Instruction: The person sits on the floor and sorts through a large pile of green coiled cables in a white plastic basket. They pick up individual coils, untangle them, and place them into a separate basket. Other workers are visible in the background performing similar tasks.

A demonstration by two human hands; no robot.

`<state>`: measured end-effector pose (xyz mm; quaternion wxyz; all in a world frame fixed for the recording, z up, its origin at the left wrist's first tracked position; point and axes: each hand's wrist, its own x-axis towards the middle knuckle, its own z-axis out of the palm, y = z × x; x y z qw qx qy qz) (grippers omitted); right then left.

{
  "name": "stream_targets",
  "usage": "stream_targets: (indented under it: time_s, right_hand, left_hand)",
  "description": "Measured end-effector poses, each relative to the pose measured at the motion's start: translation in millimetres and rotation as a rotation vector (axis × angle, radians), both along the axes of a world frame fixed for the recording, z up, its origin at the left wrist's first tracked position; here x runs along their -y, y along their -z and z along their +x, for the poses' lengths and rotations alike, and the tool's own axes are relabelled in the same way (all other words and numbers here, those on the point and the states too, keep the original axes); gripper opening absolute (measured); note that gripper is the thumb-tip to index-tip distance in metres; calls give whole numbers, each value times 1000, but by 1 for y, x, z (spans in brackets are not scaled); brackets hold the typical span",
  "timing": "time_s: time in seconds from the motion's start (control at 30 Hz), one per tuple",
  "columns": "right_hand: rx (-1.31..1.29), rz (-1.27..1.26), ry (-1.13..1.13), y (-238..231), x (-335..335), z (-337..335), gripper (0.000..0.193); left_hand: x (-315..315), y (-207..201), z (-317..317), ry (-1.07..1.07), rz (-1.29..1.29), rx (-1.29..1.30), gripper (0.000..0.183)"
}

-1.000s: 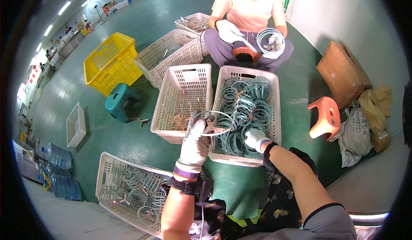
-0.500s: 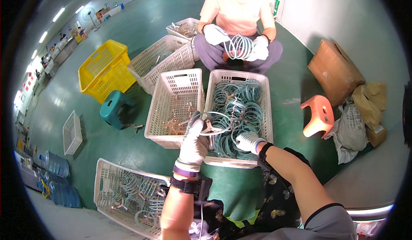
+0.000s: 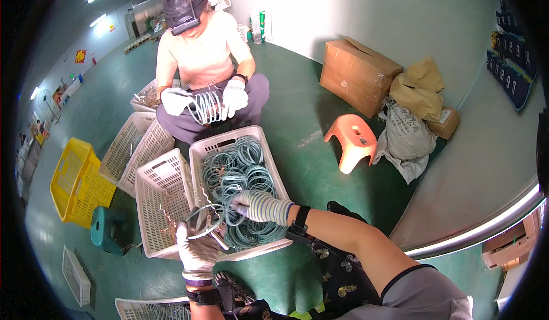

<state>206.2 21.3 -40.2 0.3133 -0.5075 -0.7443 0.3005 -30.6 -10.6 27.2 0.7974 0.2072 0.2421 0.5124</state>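
Observation:
My left hand (image 3: pixel 197 251), in a striped work glove, is closed on a pale blue-grey wire ring (image 3: pixel 219 224) that it holds over the side between two crates. My right hand (image 3: pixel 257 205), in a similar glove, reaches over a white crate (image 3: pixel 278 174) filled with wire coils (image 3: pixel 250 152). Its fingers are curled on a coil right beside the held ring; the fingertips are partly hidden. Left of that crate, a second white crate (image 3: pixel 150 197) holds small copper-coloured metal pieces (image 3: pixel 169 217).
Opposite me a seated person (image 3: pixel 200 57) with gloved hands holds a wire spring coil (image 3: pixel 206 107). Yellow crate (image 3: pixel 94 185) and teal stool (image 3: pixel 106 228) stand left. An orange stool (image 3: pixel 353 137), a cardboard box (image 3: pixel 357 74) and sacks (image 3: pixel 403 140) are right. Another coil crate (image 3: pixel 128 308) is lower left.
My view has swung right, so the scene sits further left. My right hand has moved from the crate's near right part up to the coils beside the held ring. My left hand keeps its ring.

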Motion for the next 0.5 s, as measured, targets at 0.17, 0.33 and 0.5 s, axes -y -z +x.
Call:
stream_targets:
  time_s: [0.17,0.33,0.5]
  right_hand:
    - [278,-74,39,-5,1,7,23]
    - [-1,79,100,-5,-11,24,23]
    - [-172,132,103,-6,-12,28,18]
  left_hand:
    - [0,-7,20,44,-104,67,61]
    - [-15,13,9,37,-37,83,57]
    - [-20,8,14,127,47,145,62]
